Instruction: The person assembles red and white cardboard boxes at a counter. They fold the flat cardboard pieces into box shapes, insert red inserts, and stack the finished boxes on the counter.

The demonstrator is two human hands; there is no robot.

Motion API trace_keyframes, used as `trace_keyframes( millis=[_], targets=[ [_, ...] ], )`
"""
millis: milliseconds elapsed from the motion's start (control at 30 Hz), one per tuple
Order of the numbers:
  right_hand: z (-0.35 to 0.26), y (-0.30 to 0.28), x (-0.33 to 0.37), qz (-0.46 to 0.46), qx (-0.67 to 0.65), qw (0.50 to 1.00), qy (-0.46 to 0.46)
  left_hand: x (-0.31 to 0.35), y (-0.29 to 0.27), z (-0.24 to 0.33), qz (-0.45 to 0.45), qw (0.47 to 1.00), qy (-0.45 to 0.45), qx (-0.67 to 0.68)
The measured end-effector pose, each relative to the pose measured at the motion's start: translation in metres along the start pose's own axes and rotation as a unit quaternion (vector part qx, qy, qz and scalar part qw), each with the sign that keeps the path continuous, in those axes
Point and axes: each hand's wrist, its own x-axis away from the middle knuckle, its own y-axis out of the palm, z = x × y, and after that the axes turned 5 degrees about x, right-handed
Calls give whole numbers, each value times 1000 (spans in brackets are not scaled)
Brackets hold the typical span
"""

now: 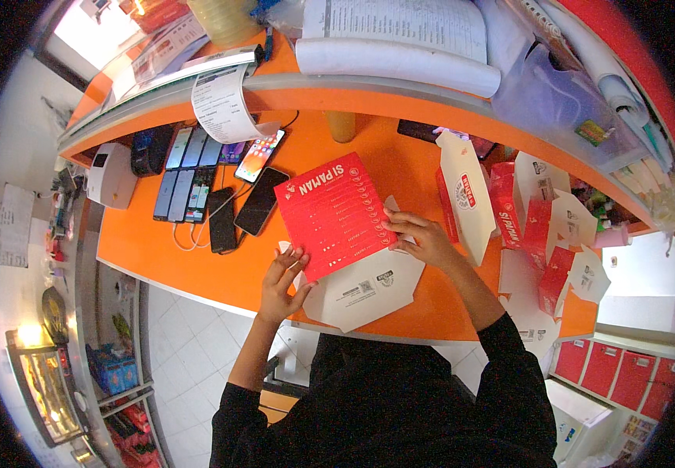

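A flat red carton panel (pixel 330 214) with white print lies tilted in front of me on the orange table. My left hand (pixel 281 285) grips its lower left corner, fingers on top and the thumb at the near edge. At the right edge my right hand (pixel 422 236) pinches the panel, its fingertips partly hidden. Beneath it spreads a white carton piece (pixel 365 295) with cut flaps; I cannot tell whether the two are joined. Right of my right hand stands a partly folded red and white carton (pixel 464 195).
More red and white cartons (pixel 552 234) pile up on the right. Several phones (pixel 185 183) with cables lie at the back left, beside a small white device (pixel 111 175). A raised shelf (pixel 337 92) crosses the back, with a paper receipt (pixel 224 105) hanging over its edge.
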Motion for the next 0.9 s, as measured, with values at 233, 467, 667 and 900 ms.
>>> trace_keyframes(
  millis=[233, 467, 667, 900],
  targets=[
    [3, 13, 9, 5, -96, 986, 136, 10, 29, 9, 48, 989, -140, -4],
    [31, 42, 19, -85, 108, 981, 139, 18, 46, -6, -79, 954, -287, 49],
    [2, 35, 18, -53, 31, 986, 153, 20, 56, -7, -12, 947, -290, 141],
    [-61, -50, 64, 385, 283, 850, 223, 11, 23, 3, 81, 993, -49, -70]
  ],
)
